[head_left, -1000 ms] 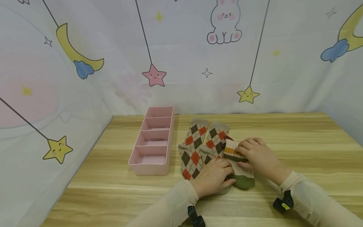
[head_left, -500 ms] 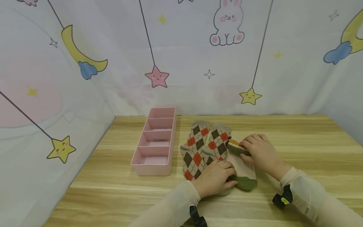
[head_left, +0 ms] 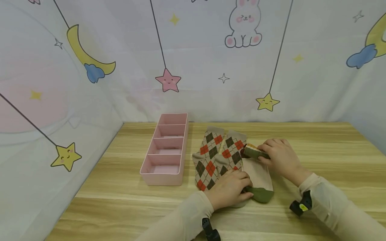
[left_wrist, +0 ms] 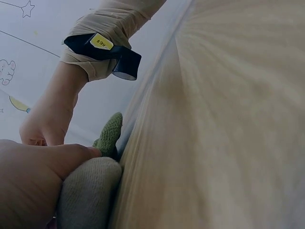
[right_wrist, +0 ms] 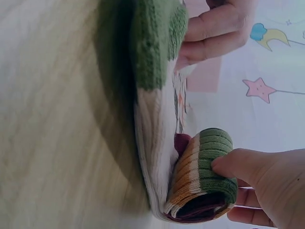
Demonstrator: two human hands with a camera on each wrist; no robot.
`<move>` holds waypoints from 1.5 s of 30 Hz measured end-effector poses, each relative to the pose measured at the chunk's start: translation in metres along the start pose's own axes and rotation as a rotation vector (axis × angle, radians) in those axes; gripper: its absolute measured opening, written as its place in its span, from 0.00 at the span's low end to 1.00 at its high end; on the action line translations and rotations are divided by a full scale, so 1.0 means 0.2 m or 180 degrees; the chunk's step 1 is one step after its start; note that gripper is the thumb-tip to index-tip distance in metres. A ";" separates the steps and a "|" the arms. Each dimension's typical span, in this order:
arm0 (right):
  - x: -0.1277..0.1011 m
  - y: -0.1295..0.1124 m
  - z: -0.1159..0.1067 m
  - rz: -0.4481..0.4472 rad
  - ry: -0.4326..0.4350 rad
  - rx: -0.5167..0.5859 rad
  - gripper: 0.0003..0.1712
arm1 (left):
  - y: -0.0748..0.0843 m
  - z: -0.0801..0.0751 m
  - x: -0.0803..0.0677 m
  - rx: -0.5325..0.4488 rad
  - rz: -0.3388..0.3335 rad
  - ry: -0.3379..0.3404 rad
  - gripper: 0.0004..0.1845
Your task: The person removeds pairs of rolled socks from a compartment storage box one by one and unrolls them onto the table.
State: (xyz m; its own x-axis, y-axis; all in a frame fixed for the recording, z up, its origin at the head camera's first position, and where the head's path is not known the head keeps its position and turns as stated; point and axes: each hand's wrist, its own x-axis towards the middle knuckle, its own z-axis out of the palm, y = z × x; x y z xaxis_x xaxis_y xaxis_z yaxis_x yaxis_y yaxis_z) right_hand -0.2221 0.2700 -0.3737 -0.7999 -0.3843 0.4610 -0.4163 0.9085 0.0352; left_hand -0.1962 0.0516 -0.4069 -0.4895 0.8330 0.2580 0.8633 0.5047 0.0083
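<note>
Beige sleeves and black cameras on my feed.
I see the left sleeve (head_left: 191,211) and right sleeve (head_left: 327,201), both wrinkled; bare left hand (head_left: 230,187) and right hand (head_left: 281,160); black left camera (head_left: 210,230) and right camera (head_left: 301,203), the latter with a yellow label (left_wrist: 102,41).

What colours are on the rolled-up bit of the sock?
Green, white and orange stripes, with dark red inside. The roll shows best in the right wrist view.

Left hand (head_left: 230,188) is palm down, thumb poking out sideways. Right hand (head_left: 281,160) is kinda further forward, thumb and fingers pinching.
</note>
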 end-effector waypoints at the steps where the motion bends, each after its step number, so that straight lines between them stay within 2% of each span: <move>1: 0.00 0.00 0.00 0.0002 0.0013 0.0002 0.16 | 0.00 0.00 0.00 -0.0001 0.0000 0.0002 0.12; 13: 0.02 0.04 0.01 0.0026 0.0194 0.0056 0.14 | 0.00 0.01 0.00 -0.0013 -0.0010 -0.0015 0.12; 22: 0.02 0.06 0.02 0.0001 0.0403 -0.0029 0.15 | 0.00 0.01 0.00 -0.0009 -0.0004 -0.0004 0.12; 37: 0.03 0.10 0.03 0.0222 0.0239 0.0007 0.12 | 0.00 0.00 0.00 -0.0023 0.0001 -0.0024 0.12; 45: 0.01 0.12 0.04 0.0387 -0.0083 0.0115 0.08 | 0.00 0.00 0.00 -0.0066 -0.0011 -0.0046 0.12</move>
State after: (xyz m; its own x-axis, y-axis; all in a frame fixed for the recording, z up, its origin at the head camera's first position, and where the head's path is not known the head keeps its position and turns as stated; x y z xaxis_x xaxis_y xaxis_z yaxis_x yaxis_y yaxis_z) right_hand -0.2379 0.2893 -0.3785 -0.8562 -0.2764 0.4366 -0.3306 0.9424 -0.0517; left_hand -0.1970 0.0517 -0.4074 -0.4941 0.8345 0.2441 0.8638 0.5029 0.0293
